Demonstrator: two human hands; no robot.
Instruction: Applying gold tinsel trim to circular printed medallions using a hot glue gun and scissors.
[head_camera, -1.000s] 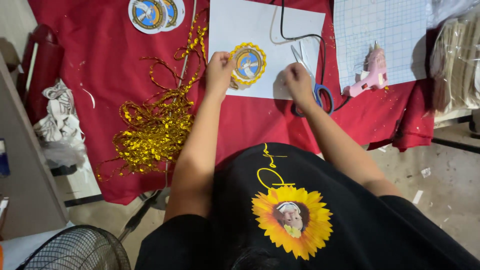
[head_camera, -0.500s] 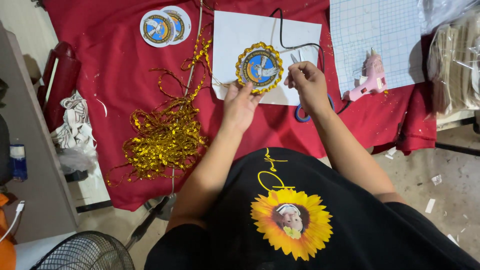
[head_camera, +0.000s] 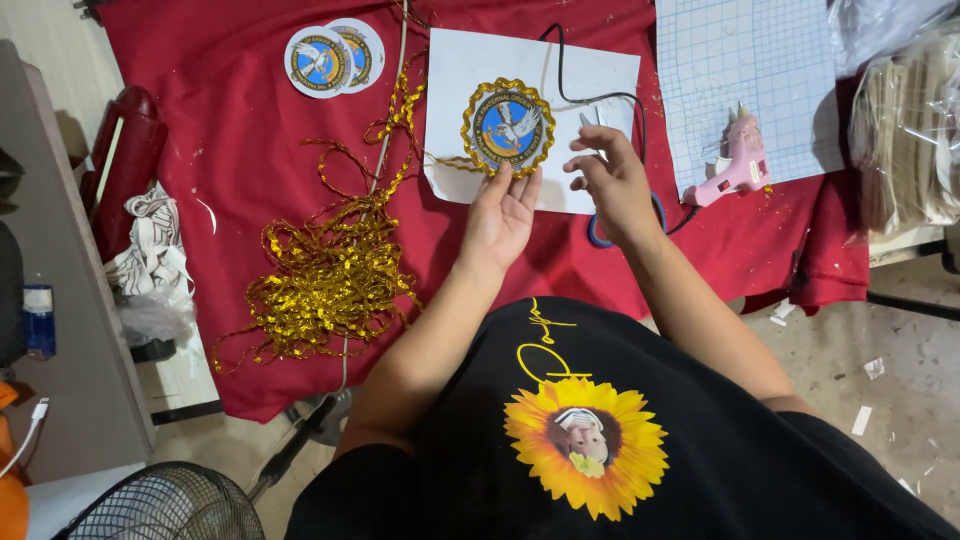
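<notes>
The left hand (head_camera: 503, 212) holds a round badge (head_camera: 508, 127) by its lower edge, fingertips pinching the gold braid trim that rings its blue centre; the badge sits upright in the fingers above a white sheet of paper (head_camera: 530, 75) on the red cloth (head_camera: 250, 150) covering the worktop. The right hand (head_camera: 612, 180) hovers just beside the badge with its fingers loosely curled and grasping nothing, right over a pair of blue-handled scissors (head_camera: 600, 232) that lies partly under it. A loose strand of gold braid (head_camera: 330, 280) trails from the badge to a tangled heap on the cloth to the left. A pink glue gun (head_camera: 735, 160) rests on a gridded cutting mat (head_camera: 745, 70) to the right, and two more round badges (head_camera: 335, 60) lie overlapping near the far edge.
</notes>
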